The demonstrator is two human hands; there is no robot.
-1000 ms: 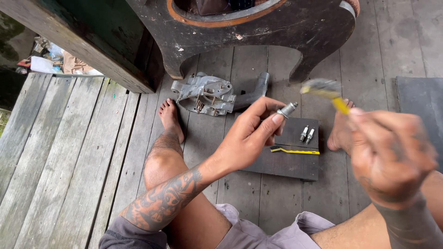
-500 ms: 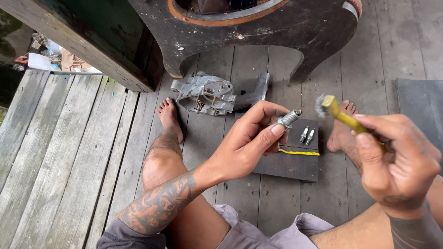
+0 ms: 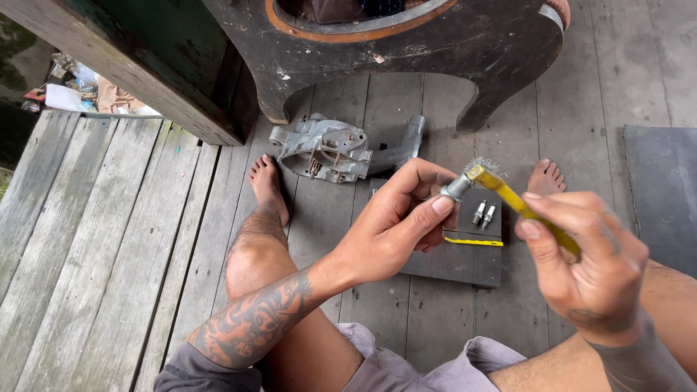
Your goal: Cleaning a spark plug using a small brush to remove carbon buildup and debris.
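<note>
Left hand point(image 3: 396, 225): reaching forward from a tattooed forearm, palm turned rightward, thumb and curled fingers pinching closed around a small metal part at the fingertips. Right hand point(image 3: 581, 265): sitting just to the right of the left hand and nearer the body, back of the hand facing up, fingers and thumb gripping a thin yellow handle angled up toward the left hand's fingertips. Both hands are hovering close together above the bent, bare legs.
</note>
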